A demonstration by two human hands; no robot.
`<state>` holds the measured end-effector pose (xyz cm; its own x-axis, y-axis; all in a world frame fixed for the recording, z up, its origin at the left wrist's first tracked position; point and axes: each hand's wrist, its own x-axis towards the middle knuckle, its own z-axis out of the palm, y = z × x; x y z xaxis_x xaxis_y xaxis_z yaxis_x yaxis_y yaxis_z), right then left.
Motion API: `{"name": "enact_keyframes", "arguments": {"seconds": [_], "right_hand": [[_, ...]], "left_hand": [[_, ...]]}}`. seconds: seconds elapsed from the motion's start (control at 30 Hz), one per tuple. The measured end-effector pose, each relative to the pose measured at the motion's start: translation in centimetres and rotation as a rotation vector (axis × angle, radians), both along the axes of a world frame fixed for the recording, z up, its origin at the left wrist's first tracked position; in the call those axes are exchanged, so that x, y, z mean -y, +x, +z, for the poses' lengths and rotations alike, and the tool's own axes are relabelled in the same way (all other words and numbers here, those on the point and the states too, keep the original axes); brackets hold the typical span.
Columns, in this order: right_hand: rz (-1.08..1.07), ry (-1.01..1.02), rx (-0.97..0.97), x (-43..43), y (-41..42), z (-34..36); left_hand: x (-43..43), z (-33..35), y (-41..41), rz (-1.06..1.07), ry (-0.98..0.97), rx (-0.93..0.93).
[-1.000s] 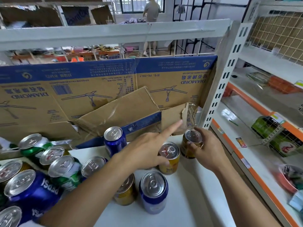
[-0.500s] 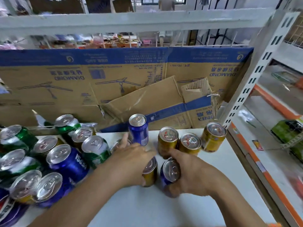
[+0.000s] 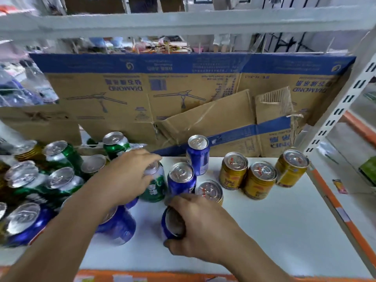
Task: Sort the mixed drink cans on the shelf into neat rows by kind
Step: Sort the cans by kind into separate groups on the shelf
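My right hand (image 3: 203,224) grips a blue can (image 3: 172,226) near the front of the white shelf (image 3: 274,231). My left hand (image 3: 130,176) holds the top of a green can (image 3: 155,187) just left of it. Two more blue cans stand behind in a line, one (image 3: 181,180) close to my hands and one (image 3: 198,153) by the cardboard. Three yellow cans (image 3: 260,180) stand in a row at the back right, and a fourth yellow can (image 3: 210,191) stands in front of them. Mixed green, blue and yellow cans (image 3: 40,180) crowd the left.
A flattened cardboard box (image 3: 183,94) lines the back of the shelf. A white perforated upright (image 3: 341,110) bounds it on the right, with another shelf unit beyond. An orange price strip (image 3: 345,220) runs along the right and front edges. Bare shelf lies at the front right.
My left hand has moved from the yellow can to the green can farther back. My right hand has pulled its blue can toward the front edge. The camera view shifted left.
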<state>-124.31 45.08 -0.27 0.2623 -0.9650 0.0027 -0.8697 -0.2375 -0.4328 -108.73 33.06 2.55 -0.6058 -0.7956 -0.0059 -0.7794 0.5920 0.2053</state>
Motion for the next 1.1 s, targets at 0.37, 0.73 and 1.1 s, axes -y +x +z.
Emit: {"name": "enact_keyframes", "arguments": {"seconds": [0.37, 0.73, 1.1], "right_hand": [[-0.148, -0.078, 0.304, 2.2, 1.3, -0.9], [-0.527, -0.061, 0.175, 0.5, -3.8, -4.6], [-0.895, -0.122, 0.042, -1.8, -6.2, -4.4]], "left_hand": [[-2.7, -0.7, 4.8, -0.016, 0.085, -0.028], [-3.6, -1.5, 0.1, -0.156, 0.128, -0.134], [-2.9, -2.9, -2.6, -0.087, -0.037, -0.150]]}}
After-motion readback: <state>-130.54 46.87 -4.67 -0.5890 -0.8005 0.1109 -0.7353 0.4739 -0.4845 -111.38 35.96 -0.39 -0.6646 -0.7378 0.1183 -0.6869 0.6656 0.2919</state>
